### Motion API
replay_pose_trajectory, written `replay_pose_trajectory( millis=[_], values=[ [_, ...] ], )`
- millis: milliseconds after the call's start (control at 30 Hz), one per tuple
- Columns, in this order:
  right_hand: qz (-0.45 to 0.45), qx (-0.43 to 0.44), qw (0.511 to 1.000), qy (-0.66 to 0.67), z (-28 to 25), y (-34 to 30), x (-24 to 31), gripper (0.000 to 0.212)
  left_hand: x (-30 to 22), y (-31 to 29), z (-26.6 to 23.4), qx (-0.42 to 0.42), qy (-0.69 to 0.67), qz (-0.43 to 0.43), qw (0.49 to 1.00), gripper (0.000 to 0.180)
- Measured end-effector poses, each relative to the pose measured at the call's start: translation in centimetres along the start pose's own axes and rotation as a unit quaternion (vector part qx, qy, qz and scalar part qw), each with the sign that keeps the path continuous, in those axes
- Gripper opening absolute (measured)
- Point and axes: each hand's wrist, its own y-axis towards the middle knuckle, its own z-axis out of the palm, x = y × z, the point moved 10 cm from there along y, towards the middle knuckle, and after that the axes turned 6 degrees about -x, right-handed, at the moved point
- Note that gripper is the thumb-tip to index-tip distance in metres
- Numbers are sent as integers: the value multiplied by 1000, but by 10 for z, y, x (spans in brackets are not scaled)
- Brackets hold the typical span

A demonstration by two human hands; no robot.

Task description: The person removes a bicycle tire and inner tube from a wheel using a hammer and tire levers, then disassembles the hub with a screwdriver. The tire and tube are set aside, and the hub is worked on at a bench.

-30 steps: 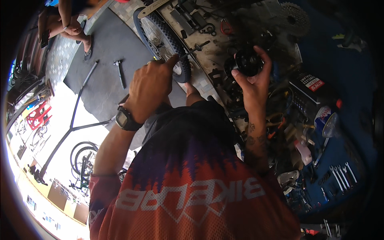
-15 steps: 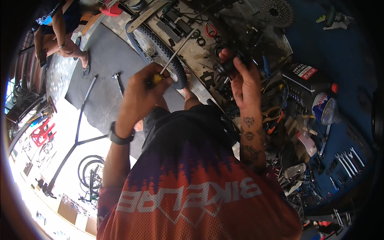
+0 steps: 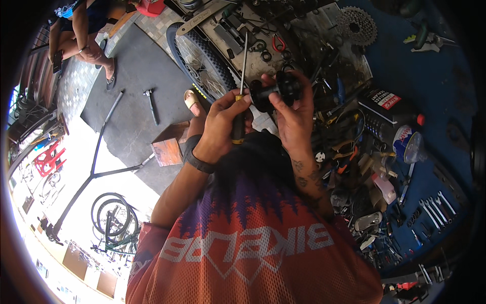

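Observation:
My left hand is closed around a screwdriver with a yellow and dark handle, its long metal shaft pointing up and away from me. A black bicycle hub is gripped in my right hand, thumb on its near side and fingers curled round the flange end. The hub's left end sits close beside the screwdriver and my left fingers; whether they touch I cannot tell. Beyond the hands lies a bench top with a red-handled tool and black rings.
A bicycle wheel stands against the bench's left side. At right are a cassette, a black bottle, a clear-ended container and spanners. On the floor mat are a hammer and cardboard box. A seated person holds a phone.
Both hands have come closer together, the left moving right and the right moving left. The screwdriver has turned more upright, and the hub now lies beside it in clearer view.

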Motion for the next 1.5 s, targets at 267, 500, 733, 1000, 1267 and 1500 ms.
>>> replay_pose_trajectory(
  millis=[267, 500, 733, 1000, 1267, 1500],
  values=[
    [2, 22, 998, -63, 3, -5, -6, 63, 1, -8, -7, 27, -80, 1, 996, 20],
    [-2, 29, 995, -96, 2, -12, -6, 65, -12, -11, -17, -6, -30, 46, 998, 23],
    [6, 24, 995, -100, 2, -15, -3, 64, -8, -14, -17, 5, -35, 42, 999, 24],
    [7, 39, 994, -101, 2, -18, -7, 65, -5, -16, -21, -3, -35, 40, 999, 26],
    [6, 45, 993, -107, 0, -19, -10, 65, -8, -21, -19, -18, -37, 48, 998, 27],
    [-78, 119, 898, -417, 6, -19, 6, 68, -50, -37, 0, -45, 215, 167, 961, 26]
  ],
)
